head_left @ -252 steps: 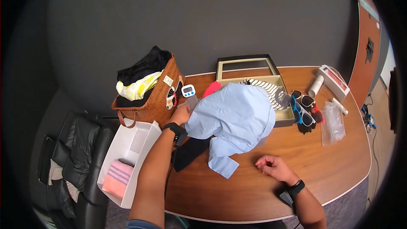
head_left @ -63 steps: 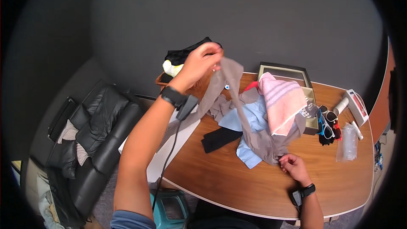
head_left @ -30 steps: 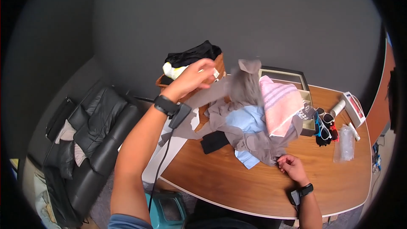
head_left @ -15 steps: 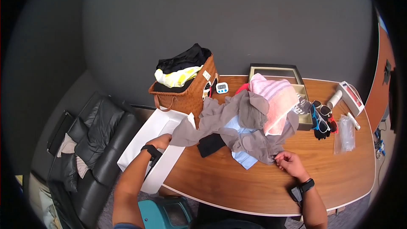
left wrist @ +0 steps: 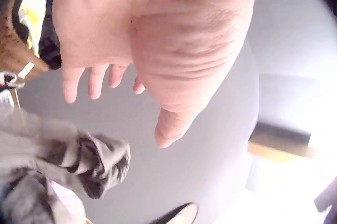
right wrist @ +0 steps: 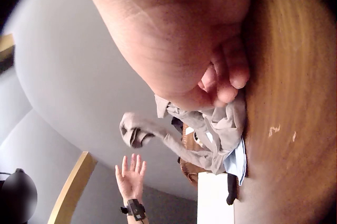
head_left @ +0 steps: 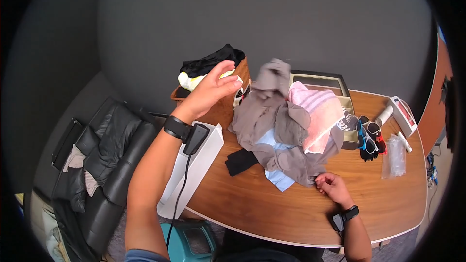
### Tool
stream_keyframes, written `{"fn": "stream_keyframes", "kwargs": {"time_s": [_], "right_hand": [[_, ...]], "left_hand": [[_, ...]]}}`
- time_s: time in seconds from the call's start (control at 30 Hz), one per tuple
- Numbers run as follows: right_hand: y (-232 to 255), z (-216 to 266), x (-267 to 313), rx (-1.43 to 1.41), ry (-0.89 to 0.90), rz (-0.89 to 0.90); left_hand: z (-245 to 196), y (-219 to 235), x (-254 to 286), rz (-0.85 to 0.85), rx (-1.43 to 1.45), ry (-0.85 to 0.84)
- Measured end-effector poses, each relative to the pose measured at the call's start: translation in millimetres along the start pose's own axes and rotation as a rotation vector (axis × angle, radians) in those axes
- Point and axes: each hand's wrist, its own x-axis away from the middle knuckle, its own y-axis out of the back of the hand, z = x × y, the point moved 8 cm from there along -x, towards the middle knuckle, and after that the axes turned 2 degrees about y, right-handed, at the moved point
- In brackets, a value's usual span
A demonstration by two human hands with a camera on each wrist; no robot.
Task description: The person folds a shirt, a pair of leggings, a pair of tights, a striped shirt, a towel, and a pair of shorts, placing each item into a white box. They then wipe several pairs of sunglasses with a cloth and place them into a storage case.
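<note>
My left hand [head_left: 209, 91] is raised left of the pile, its fingers extended and nothing held. A thin grey-brown garment [head_left: 257, 116] lies over the light blue shirt [head_left: 280, 181]; one blurred end stands up in the air, apart from the left hand. In the left wrist view that garment end [left wrist: 108, 163] is below the fingers. A pink striped towel [head_left: 318, 116] tops the pile's right side, and a folded black cloth [head_left: 241, 162] shows at its left. My right hand [head_left: 335, 189] rests on the table, fingers loosely curled, fingertips right at the garment's edge.
At the back left stands a wicker basket [head_left: 213, 116] of clothes. A white box [head_left: 194, 177] overhangs the table's left edge. Behind the pile is a compartment box [head_left: 352, 138]. Several sunglasses [head_left: 371, 140], a plastic bag [head_left: 397, 157] and a white carton [head_left: 402, 116] lie at right.
The left hand flung the garment's end up, came down over the white box with a part of it, then rose again and let go. The pink towel moved from white box to pile.
</note>
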Motion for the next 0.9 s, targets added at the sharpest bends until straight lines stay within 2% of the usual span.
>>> {"fn": "stream_keyframes", "kwargs": {"time_s": [0.03,0.07,0.1,0.13,0.17,0.2,0.27,0.3,0.33,0.37,0.47,0.57,0.63,0.67,0.7,0.77,0.8,0.87,0.9], "right_hand": [[-0.8,-0.7,-0.1,-0.011,0.003,0.009],[-0.8,-1.3,-1.1,-0.028,0.010,0.014],[1.0,-2.8,-1.6,-0.040,0.013,0.004],[0.4,-4.3,-2.0,-0.036,0.022,0.018],[-0.7,-5.9,-2.4,-0.031,0.029,0.035],[-0.4,-7.1,-2.8,-0.042,0.030,0.029],[-1.2,-7.4,-3.9,-0.024,0.027,0.037],[-1.8,-7.1,-4.2,-0.026,0.028,0.038],[-2.1,-6.9,-4.2,-0.016,0.024,0.037],[-2.3,-6.2,-4.4,-0.005,0.021,0.035],[-2.4,-0.9,-3.1,0.017,0.026,0.028],[-2.3,-5.3,-3.5,-0.049,0.021,0.047],[-0.8,-9.8,-5.0,-0.049,0.033,0.045],[-0.4,-9.5,-5.7,-0.052,0.045,0.050],[0.1,-7.4,-5.4,-0.057,0.048,0.037],[-1.8,-4.9,-4.8,-0.027,0.013,0.032],[-1.6,-4.3,-3.6,-0.023,0.016,0.027],[-0.6,-3.4,-3.8,-0.045,0.005,0.025],[1.4,-2.3,-4.3,-0.034,0.019,0.014]], "left_hand": [[1.4,-3.4,-4.3,-0.004,-0.197,-0.039],[15.6,5.8,3.2,-0.102,-0.473,0.003],[36.1,14.3,11.0,-0.079,-0.744,0.045],[59.2,24.4,29.2,-0.139,-0.809,-0.037],[78.4,31.0,50.8,-0.122,-0.968,0.061],[93.0,33.7,76.8,-0.055,-1.084,0.255],[135.6,44.7,124.4,0.059,-1.173,0.481],[154.7,43.2,141.7,0.192,-1.108,0.607],[158.5,40.0,154.3,0.192,-1.101,0.550],[167.1,42.6,162.9,0.176,-1.095,0.613],[182.5,59.5,155.3,0.123,-1.037,0.491],[188.2,71.4,141.0,0.088,-1.076,0.569],[172.9,70.9,129.7,0.022,-1.131,0.584],[157.8,68.4,124.8,-0.050,-1.284,0.528],[150.9,58.7,114.9,-0.041,-1.289,0.516],[108.2,29.3,89.4,-0.193,-1.174,0.000],[110.6,18.0,76.0,-0.195,-1.171,-0.007],[132.1,-8.1,42.8,-0.068,-1.036,-0.011],[145.8,-11.2,26.9,-0.075,-1.032,-0.031]]}}
